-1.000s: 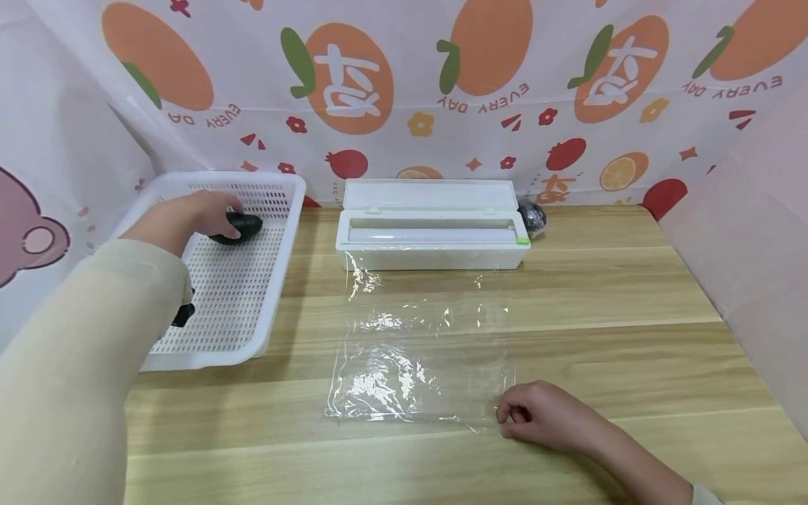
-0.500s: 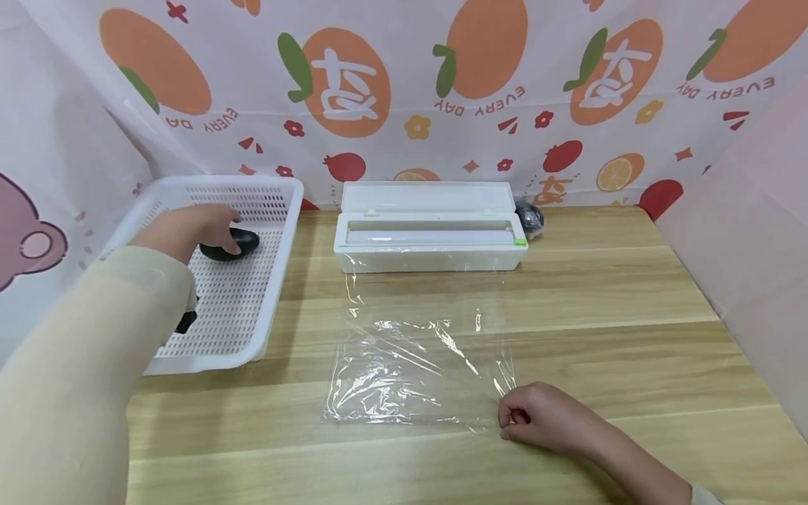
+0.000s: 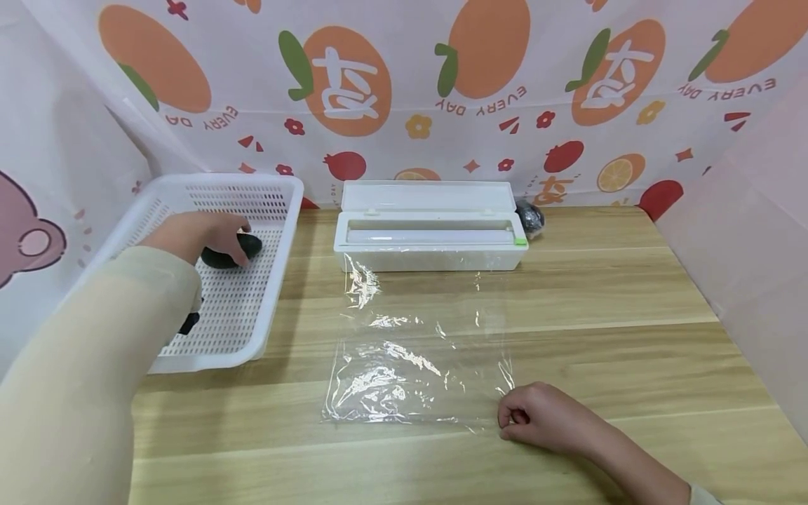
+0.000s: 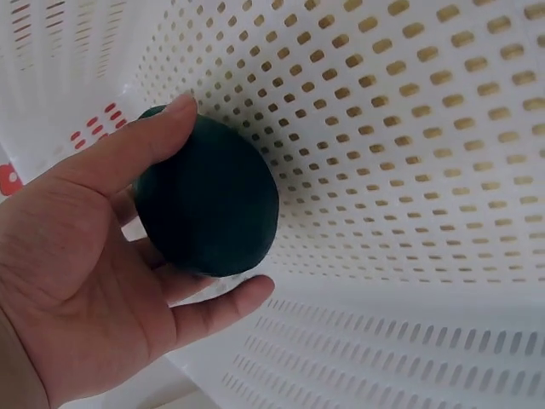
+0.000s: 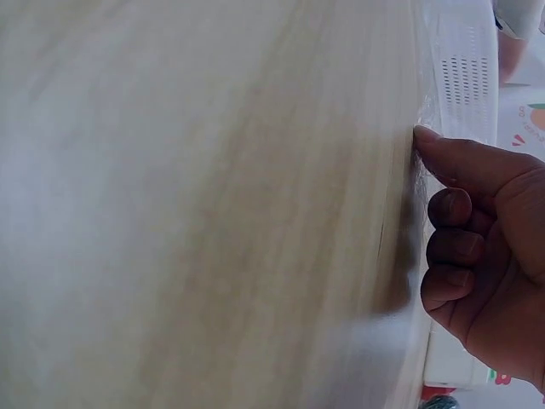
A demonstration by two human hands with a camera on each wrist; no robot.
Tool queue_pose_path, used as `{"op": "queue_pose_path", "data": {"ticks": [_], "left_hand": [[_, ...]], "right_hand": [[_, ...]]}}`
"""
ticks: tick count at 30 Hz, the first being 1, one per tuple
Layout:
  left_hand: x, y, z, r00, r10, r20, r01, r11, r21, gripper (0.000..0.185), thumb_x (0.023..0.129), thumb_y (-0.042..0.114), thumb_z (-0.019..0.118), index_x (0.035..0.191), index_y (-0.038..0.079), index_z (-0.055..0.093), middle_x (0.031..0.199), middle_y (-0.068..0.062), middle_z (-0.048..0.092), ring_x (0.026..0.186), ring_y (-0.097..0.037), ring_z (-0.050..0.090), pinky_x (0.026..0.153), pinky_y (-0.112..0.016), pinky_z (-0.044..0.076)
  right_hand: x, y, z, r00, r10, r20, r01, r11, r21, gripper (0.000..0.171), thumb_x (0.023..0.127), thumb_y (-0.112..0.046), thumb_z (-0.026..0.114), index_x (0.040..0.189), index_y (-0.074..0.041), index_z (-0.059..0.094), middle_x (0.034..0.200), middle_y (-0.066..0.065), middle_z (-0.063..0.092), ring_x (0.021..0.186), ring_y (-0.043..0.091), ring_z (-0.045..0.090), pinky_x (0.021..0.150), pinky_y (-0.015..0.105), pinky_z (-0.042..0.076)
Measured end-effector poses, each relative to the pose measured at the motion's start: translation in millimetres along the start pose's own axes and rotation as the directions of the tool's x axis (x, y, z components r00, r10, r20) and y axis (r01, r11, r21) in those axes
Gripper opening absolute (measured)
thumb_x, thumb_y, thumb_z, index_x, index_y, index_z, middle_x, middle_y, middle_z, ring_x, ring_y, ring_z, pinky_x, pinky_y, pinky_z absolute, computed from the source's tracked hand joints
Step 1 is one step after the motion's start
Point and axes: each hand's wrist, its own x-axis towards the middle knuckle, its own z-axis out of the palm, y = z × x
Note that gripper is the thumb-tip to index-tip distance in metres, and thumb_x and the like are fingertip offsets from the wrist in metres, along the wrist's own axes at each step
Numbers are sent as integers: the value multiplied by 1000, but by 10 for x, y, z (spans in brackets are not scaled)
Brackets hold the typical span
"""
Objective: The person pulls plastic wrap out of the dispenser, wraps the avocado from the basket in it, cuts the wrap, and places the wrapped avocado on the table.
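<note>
Left hand has the dark green oval thing, right hand has the film!
Left hand (image 3: 211, 230), thumb and fingers spread to its width, clasps the dark green oval thing (image 4: 213, 204) within the white basket (image 3: 208, 362); right hand (image 3: 541, 415) pinches the clear film's (image 3: 416, 379) corner tight. Beyond that pinch, leftward, sits a lid-up box (image 3: 435, 261); farther back, a cloth (image 3: 410, 59) reads "EVERY DAY".

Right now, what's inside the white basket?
The left hand, holding a dark green rounded object. The sleeve covers part of the basket; whatever's beneath can't be seen.
</note>
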Motion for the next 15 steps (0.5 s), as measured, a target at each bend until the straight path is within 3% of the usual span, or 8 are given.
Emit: {"op": "queue_pose_path", "data": {"ticks": [2, 5, 8, 12, 15], "left_hand": [[-25, 20, 5, 1000, -15, 0, 15, 1000, 6, 95, 69, 51, 85, 131, -11, 47, 123, -33, 52, 105, -43, 52, 90, -61, 46], [-65, 25, 5, 999, -35, -11, 35, 997, -73, 101, 66, 55, 85, 129, -12, 44, 118, -31, 52, 99, -42, 52, 75, -53, 54], [-71, 14, -2, 998, -9, -64, -1, 986, -165, 99, 67, 54, 86, 130, -9, 42, 118, -30, 48, 97, -42, 50, 64, -47, 57], [-48, -23, -3, 985, 46, -168, -74, 983, -169, 102, 69, 55, 84, 136, -7, 39, 123, -32, 48, 101, -44, 48, 78, -55, 55], [-40, -69, 17, 981, 57, -186, -90, 981, -170, 103, 69, 56, 83, 139, -5, 36, 126, -32, 46, 103, -45, 47, 83, -58, 53]], "right_hand": [[-1, 7, 8, 1000, -4, -2, 4, 1000, 3, 23, 82, -18, 78, 74, -31, 60, 64, -23, 43, 60, -10, 41, 55, 15, 42], [-2, 20, 16, 1000, -10, -7, 10, 1000, 10, 23, 82, -18, 78, 74, -30, 61, 65, -23, 44, 60, -10, 41, 54, 15, 42], [-3, 36, 22, 1000, -12, -12, 12, 1000, 7, 23, 82, -18, 78, 74, -30, 61, 65, -23, 44, 60, -9, 41, 54, 15, 42], [-6, 37, 21, 1000, -7, -10, 7, 1000, 3, 22, 82, -18, 78, 75, -31, 61, 64, -23, 44, 59, -9, 41, 53, 15, 41], [-5, 32, 25, 1000, -5, -5, 5, 1000, 6, 21, 83, -19, 78, 75, -31, 62, 64, -23, 43, 59, -9, 41, 53, 15, 41]]}}
